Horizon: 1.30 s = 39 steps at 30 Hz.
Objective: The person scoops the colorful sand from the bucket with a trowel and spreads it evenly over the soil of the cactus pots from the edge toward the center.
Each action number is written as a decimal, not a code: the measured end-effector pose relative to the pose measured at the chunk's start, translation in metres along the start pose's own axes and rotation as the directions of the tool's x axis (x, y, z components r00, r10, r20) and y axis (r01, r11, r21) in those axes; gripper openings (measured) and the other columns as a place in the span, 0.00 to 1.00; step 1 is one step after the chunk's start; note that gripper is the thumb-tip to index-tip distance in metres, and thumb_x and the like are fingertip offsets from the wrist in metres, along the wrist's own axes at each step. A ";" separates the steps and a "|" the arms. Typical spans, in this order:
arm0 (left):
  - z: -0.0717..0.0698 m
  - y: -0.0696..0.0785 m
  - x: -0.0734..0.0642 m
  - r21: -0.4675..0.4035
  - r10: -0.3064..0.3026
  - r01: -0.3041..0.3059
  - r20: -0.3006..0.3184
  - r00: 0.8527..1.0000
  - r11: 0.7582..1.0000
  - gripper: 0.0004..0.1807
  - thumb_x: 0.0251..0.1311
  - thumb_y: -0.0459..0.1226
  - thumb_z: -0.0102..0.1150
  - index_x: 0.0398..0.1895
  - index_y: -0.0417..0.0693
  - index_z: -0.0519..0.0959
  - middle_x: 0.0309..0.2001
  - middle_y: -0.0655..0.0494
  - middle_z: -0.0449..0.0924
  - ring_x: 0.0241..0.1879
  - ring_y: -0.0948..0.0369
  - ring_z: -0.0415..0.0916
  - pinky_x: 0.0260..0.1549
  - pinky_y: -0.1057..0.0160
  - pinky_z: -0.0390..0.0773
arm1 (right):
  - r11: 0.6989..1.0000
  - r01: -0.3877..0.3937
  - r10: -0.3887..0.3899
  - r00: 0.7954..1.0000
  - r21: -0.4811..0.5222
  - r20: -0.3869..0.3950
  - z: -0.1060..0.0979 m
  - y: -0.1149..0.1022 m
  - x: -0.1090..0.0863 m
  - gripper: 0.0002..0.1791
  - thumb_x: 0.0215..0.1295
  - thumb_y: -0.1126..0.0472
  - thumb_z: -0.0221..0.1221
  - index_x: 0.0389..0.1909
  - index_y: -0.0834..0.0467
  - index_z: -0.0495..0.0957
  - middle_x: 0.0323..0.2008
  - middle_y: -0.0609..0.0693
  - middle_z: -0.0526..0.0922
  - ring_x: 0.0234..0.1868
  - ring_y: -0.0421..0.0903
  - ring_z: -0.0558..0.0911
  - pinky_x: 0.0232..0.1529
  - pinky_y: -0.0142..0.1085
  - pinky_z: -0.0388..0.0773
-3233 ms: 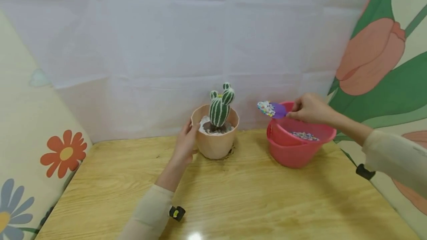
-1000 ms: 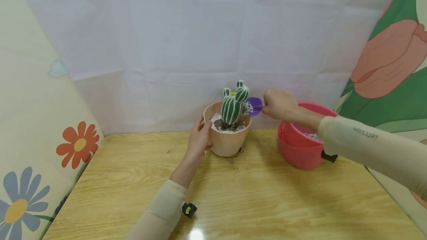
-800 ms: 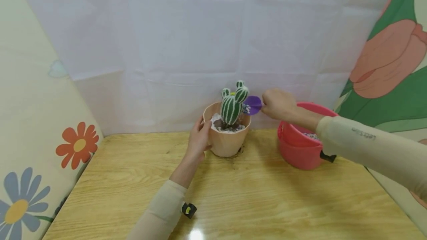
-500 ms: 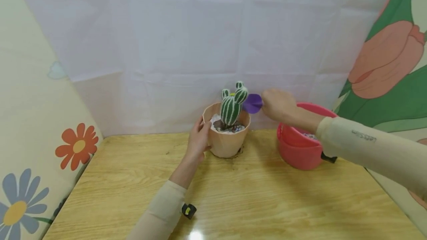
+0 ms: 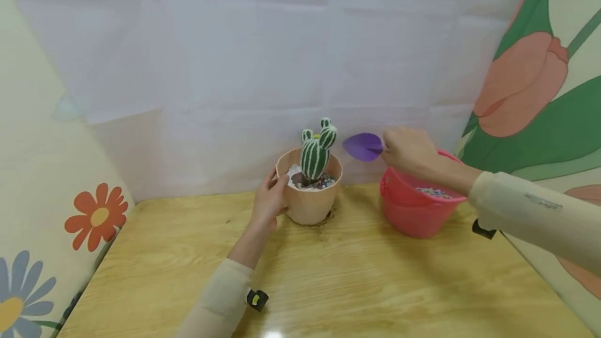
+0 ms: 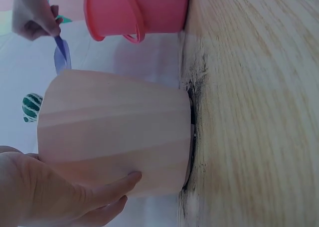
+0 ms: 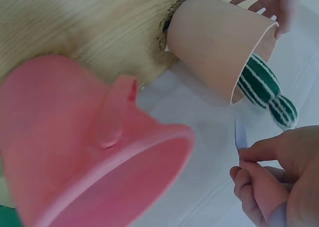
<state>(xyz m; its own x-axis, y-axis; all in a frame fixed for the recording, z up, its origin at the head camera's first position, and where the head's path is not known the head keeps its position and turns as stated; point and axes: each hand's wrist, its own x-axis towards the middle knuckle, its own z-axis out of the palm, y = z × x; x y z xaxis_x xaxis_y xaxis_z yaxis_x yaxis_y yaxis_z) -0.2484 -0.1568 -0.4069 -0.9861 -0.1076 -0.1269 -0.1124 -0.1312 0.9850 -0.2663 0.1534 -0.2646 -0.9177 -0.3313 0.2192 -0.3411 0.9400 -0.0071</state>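
Observation:
A green-and-white knitted cactus (image 5: 313, 159) stands in a peach flower pot (image 5: 307, 207), where colourful pebbles (image 5: 327, 182) lie at its right side and white material at its left. My left hand (image 5: 269, 201) grips the pot's left side, thumb at the rim and fingers along the outer wall (image 6: 112, 189). My right hand (image 5: 413, 153) holds a small trowel (image 5: 363, 146) by its pinkish handle (image 7: 266, 187). The purple blade is in the air between pot and bucket, touching neither, with no pebbles visible on it.
A pink bucket (image 5: 413, 218) with pebbles (image 5: 434, 192) inside stands right of the pot, partly under my right forearm. Dark crumbs (image 6: 197, 85) lie by the pot's base on the wooden table (image 5: 300, 275). A white cloth (image 5: 244, 67) hangs behind.
The trowel carried pebbles from over the bucket to the pot and tipped them beside the cactus. Now its blade is bare and back to the right. The left hand keeps its hold.

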 end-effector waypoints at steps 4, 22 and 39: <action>0.000 0.001 0.000 0.008 0.011 -0.011 0.018 1.000 1.000 0.36 0.74 0.45 0.55 0.81 0.51 0.56 0.74 0.42 0.60 0.70 0.45 0.60 0.55 0.36 0.76 | 0.996 0.060 -0.059 0.998 0.067 -0.029 -0.007 0.019 -0.018 0.14 0.64 0.64 0.59 0.20 0.54 0.68 0.18 0.46 0.67 0.21 0.44 0.66 0.19 0.37 0.66; -0.014 0.011 -0.011 0.128 0.116 -0.109 -0.049 0.992 0.986 0.32 0.73 0.49 0.55 0.76 0.48 0.66 0.70 0.45 0.67 0.65 0.52 0.66 0.58 0.51 0.71 | 0.994 0.019 -0.015 0.999 0.105 -0.032 -0.017 0.091 -0.078 0.05 0.68 0.59 0.66 0.34 0.56 0.82 0.28 0.46 0.83 0.23 0.43 0.77 0.17 0.39 0.72; 0.040 0.056 -0.058 0.123 0.316 -0.310 -0.033 0.948 0.943 0.23 0.72 0.40 0.54 0.68 0.49 0.73 0.63 0.50 0.73 0.63 0.52 0.68 0.62 0.52 0.71 | 1.000 0.019 -0.018 0.999 -0.017 0.050 -0.006 0.158 -0.082 0.06 0.69 0.63 0.62 0.39 0.62 0.77 0.29 0.51 0.81 0.23 0.46 0.77 0.17 0.42 0.72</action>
<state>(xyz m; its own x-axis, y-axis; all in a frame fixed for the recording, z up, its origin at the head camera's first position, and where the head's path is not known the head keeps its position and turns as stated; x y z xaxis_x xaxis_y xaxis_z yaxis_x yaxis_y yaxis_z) -0.2028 -0.1182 -0.3393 -0.9665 -0.1758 0.1867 0.1842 0.0310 0.9824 -0.2442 0.3296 -0.2782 -0.9203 -0.3523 0.1702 -0.3552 0.9347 0.0137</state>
